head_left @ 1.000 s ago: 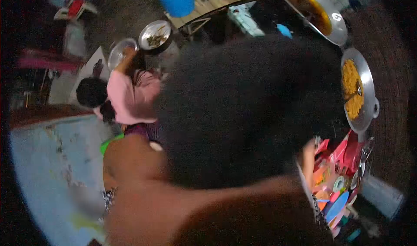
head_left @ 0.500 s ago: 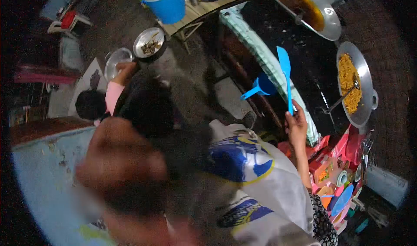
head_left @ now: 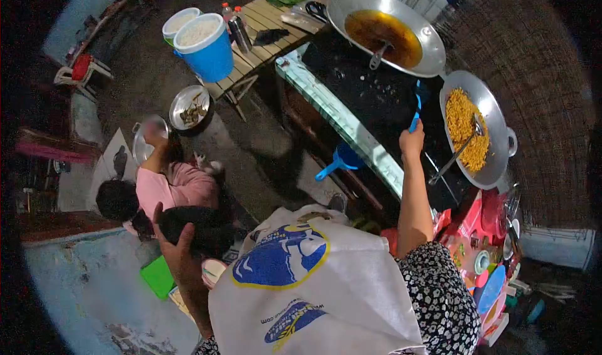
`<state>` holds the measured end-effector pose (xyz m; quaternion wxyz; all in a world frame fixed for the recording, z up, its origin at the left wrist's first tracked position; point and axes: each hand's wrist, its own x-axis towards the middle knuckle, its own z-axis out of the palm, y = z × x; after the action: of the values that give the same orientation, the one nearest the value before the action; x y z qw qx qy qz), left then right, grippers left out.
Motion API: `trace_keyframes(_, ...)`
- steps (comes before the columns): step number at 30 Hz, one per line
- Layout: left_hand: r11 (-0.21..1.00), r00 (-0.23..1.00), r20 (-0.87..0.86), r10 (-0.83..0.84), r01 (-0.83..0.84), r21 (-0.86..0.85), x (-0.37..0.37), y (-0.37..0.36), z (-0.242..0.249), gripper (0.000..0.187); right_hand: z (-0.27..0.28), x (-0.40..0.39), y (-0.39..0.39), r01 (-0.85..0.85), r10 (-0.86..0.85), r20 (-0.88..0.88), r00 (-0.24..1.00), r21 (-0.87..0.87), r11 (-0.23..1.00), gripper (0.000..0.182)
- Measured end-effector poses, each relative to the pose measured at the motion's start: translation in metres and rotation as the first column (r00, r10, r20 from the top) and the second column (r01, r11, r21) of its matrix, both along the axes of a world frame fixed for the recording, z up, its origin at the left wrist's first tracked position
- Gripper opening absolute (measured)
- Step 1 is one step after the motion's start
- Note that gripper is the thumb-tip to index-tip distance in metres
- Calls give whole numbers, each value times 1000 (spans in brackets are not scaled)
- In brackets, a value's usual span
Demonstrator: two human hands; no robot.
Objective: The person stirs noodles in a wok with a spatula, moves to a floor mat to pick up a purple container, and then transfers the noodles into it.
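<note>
My right hand [head_left: 412,140] is closed around the handle of a blue spatula [head_left: 417,107], held over the black stove top between two big pans. Fingers apart and holding nothing, my left hand [head_left: 175,245] is raised at the lower left. Yellow-orange food and a metal ladle [head_left: 456,156] lie in the right wok [head_left: 488,95]. The upper wok [head_left: 342,7] holds amber liquid [head_left: 401,36] and a utensil. A white apron [head_left: 351,280] with blue prints covers my front.
A person in pink [head_left: 188,189] crouches at the left by a metal pan [head_left: 139,151]. Blue bucket [head_left: 216,57] on a slatted table [head_left: 266,15]. A blue dipper [head_left: 338,162] hangs beside the stove edge [head_left: 351,126]. Colourful dishes [head_left: 492,289] stand at the lower right.
My right hand has moved forward over the stove, and the spatula now points away, seen edge-on. My left hand has drawn back from close to the camera and its fingers are spread. The view has shifted.
</note>
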<state>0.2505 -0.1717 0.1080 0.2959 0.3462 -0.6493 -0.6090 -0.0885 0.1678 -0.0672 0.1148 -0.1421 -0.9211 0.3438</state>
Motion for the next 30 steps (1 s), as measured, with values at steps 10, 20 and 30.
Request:
trace_keyframes(10,918,967,-230,105,-6,397,1,-11,-18,63,28,8,-16,-201,217,11,976,421,885,48)
trace_keyframes(20,676,635,-270,-724,732,-88,-82,17,-113,65,-39,194,-210,-528,814,-41,579,-780,336,20)
trace_keyframes(30,709,784,-262,-563,621,336,-105,54,-171,39,41,222,-166,-703,811,413,415,-420,574,32)
